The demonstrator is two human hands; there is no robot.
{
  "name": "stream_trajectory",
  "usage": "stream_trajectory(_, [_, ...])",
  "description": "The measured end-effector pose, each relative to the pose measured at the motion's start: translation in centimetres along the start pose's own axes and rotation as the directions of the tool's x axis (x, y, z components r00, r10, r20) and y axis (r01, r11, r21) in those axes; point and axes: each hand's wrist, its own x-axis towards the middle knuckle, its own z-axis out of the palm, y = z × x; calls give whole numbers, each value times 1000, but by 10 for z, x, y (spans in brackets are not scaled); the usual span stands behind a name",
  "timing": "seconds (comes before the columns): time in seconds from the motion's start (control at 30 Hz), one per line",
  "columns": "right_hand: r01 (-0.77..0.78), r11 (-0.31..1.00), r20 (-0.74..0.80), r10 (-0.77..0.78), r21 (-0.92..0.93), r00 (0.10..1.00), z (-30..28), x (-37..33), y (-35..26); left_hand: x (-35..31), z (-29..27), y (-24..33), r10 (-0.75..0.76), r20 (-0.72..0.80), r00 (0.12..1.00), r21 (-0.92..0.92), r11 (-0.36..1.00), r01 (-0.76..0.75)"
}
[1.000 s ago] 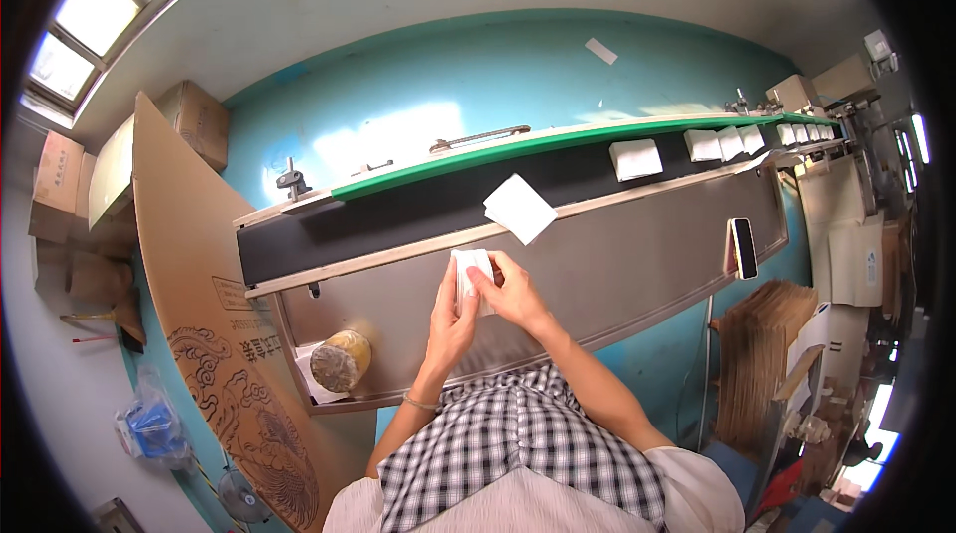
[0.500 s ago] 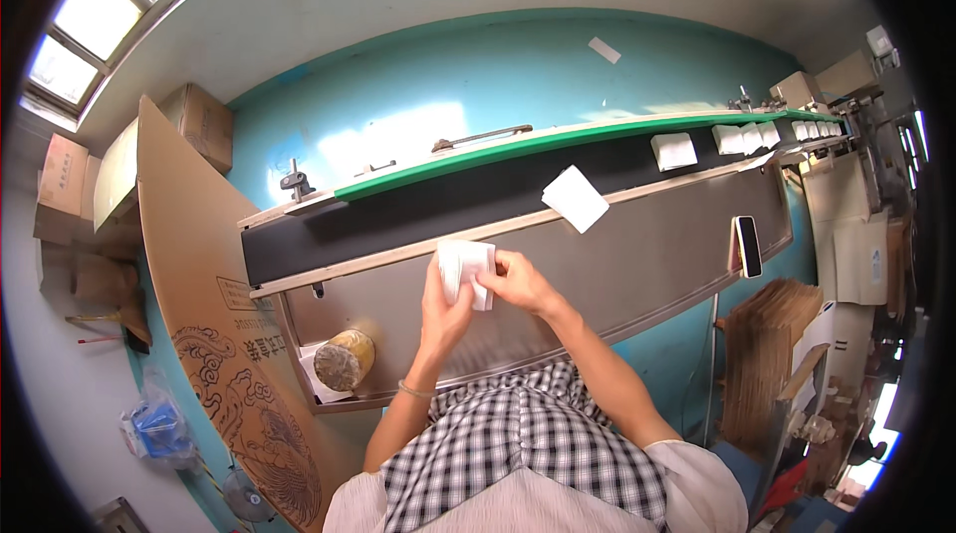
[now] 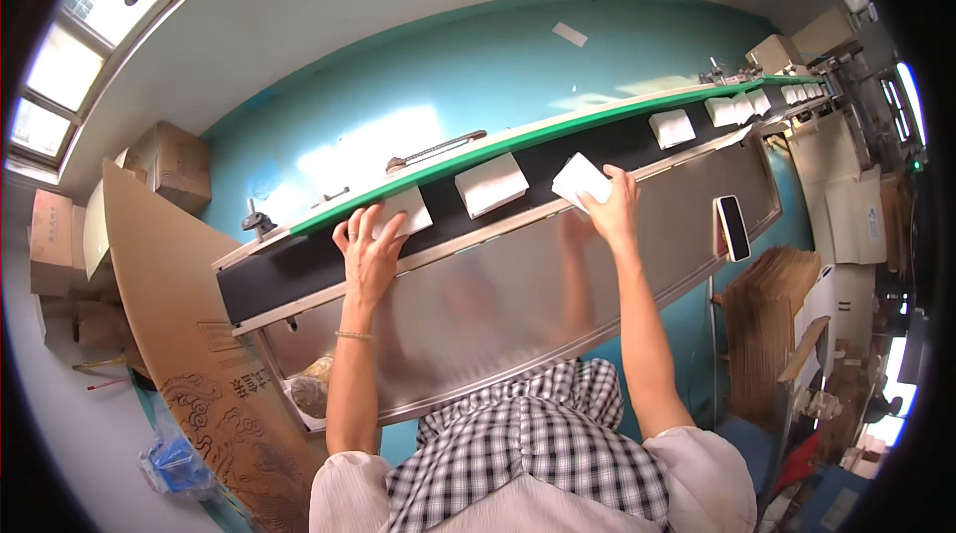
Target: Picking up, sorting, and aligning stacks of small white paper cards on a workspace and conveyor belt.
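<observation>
My left hand (image 3: 368, 259) is at the left end of the black belt-like strip (image 3: 299, 262). Its bent fingers and thumb grip the near-left part of a stack of white paper (image 3: 409, 209). Farther right, my right hand (image 3: 615, 210) pinches the right corner of another white stack (image 3: 578, 180), which rests tilted over the strip's near part. Between the hands, untouched, lies a third white stack (image 3: 492, 185).
More white stacks (image 3: 672, 128) line the strip to the right. A green rail (image 3: 558, 128) runs along its far side. On the brown metal surface (image 3: 478, 304) sit a phone (image 3: 733, 228) and a yellowish cylinder (image 3: 313, 392). A tall cardboard sheet (image 3: 169, 324) stands at left.
My hands have parted from the stack they held together and reached forward onto the strip. Two stacks now lie at its left part, and my right hand has gone to the tilted stack.
</observation>
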Motion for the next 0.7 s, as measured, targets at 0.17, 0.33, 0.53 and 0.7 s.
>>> stream_trajectory(0.17, [-242, 967, 399, 192, 78, 897, -7, 40, 58, 15, 16, 60, -124, -135, 983, -134, 985, 106])
stream_trajectory(0.33, [-20, 1000, 322, 22, -9, 947, -26, 38, 55, 20, 39, 144, -80, 24, 996, -545, 835, 81])
stream_trajectory(0.53, [499, 806, 365, -590, 319, 720, -63, -16, 0, 33, 56, 196, -71, 89, 993, -728, 676, 114])
stream_trajectory(0.7, [251, 835, 323, -441, 489, 838, -48, -42, 18, 30, 84, 201, 13, 261, 965, -801, 562, 209])
